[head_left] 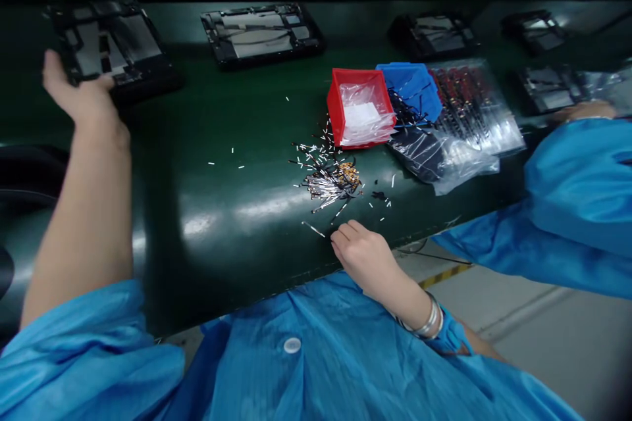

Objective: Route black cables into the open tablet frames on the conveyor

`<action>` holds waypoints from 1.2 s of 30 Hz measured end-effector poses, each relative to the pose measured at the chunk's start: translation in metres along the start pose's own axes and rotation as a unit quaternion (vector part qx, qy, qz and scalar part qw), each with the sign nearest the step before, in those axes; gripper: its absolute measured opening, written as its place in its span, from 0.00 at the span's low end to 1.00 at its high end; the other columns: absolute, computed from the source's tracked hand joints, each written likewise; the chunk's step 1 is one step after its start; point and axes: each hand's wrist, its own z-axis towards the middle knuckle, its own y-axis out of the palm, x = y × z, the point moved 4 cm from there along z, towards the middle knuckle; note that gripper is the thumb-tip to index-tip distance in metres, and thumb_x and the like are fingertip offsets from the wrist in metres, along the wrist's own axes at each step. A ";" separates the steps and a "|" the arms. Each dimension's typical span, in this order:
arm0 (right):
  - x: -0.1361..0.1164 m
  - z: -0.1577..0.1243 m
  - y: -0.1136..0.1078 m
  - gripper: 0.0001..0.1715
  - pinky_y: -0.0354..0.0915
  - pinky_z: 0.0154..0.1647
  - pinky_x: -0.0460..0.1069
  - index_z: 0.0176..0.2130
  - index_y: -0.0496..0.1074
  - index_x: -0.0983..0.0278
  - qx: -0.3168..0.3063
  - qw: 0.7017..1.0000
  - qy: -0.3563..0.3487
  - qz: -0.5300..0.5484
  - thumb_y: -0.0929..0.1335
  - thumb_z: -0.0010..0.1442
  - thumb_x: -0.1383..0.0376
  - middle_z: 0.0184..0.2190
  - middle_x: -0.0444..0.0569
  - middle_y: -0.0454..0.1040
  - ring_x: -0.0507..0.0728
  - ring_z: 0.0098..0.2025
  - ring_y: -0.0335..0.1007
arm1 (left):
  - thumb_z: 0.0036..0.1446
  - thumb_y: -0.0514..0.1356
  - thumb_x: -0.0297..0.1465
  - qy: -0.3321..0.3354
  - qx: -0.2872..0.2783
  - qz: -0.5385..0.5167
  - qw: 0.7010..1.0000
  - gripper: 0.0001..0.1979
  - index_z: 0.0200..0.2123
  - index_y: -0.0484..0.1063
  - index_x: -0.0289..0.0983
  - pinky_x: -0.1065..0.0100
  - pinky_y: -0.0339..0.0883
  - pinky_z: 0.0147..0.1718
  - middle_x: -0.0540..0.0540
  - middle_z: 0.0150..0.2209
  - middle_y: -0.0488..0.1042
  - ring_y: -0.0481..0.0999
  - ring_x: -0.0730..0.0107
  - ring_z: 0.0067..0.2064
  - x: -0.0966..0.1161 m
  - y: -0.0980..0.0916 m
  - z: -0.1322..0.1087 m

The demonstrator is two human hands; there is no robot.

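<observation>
Black frame, grey-silver metal plates inside, dark strips & thin cables crossing them: that's the open device [113,46] just beyond the L hand [81,95], at an angle on the dark green surface [257,112]. L fingers are spread wide against its near-left edge; can't tell how firm the hold is. 1 similar unit [261,33] lies to the R of that hand, apart from it, also black-rimmed w/ pale plates. R hand [360,253] has its fingers curled in together, tips hidden, so can't tell how tight or if anything's pinched. 1 thin pale strip [314,229] lies just L of its fingertips; a messy pile of small cables [328,187], silver, black & orange-gold, is near, just beyond.
</observation>
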 end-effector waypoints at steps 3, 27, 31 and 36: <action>-0.005 0.002 0.001 0.10 0.54 0.26 0.49 0.24 0.69 0.65 -0.014 1.000 -0.019 0.014 0.70 0.54 0.75 0.23 0.47 0.70 0.55 0.29 0.65 | 0.51 0.58 0.12 0.057 -0.049 0.060 0.995 0.38 0.62 0.50 0.36 0.67 0.35 0.70 0.55 0.69 0.42 0.38 0.72 0.70 0.027 -0.005 -0.056; 0.008 0.041 -0.025 0.09 0.55 0.31 0.48 0.28 0.71 0.64 0.010 0.998 0.053 0.028 0.64 0.57 0.73 0.27 0.47 0.74 0.54 0.32 0.67 | 0.57 0.58 0.30 0.198 -0.478 -0.043 0.855 0.08 0.37 0.77 0.36 0.69 0.66 0.36 0.51 0.33 0.77 0.75 0.70 0.36 0.102 -0.002 -0.225; 0.005 0.065 -0.046 0.10 0.53 0.29 0.49 0.28 0.70 0.65 0.075 0.997 -0.008 -0.018 0.63 0.58 0.73 0.25 0.49 0.73 0.55 0.31 0.65 | 0.57 0.58 0.28 0.100 -0.670 -0.121 0.725 0.06 0.32 0.75 0.33 0.73 0.61 0.27 0.50 0.24 0.74 0.71 0.74 0.25 0.115 -0.001 -0.278; 0.006 0.081 -0.055 0.12 0.57 0.30 0.48 0.29 0.72 0.66 0.169 0.985 -0.035 0.020 0.63 0.62 0.72 0.26 0.49 0.75 0.55 0.31 0.67 | 0.61 0.53 0.28 -0.003 -0.662 -0.204 0.721 0.11 0.28 0.70 0.32 0.76 0.61 0.24 0.48 0.24 0.74 0.70 0.77 0.22 0.114 -0.002 -0.271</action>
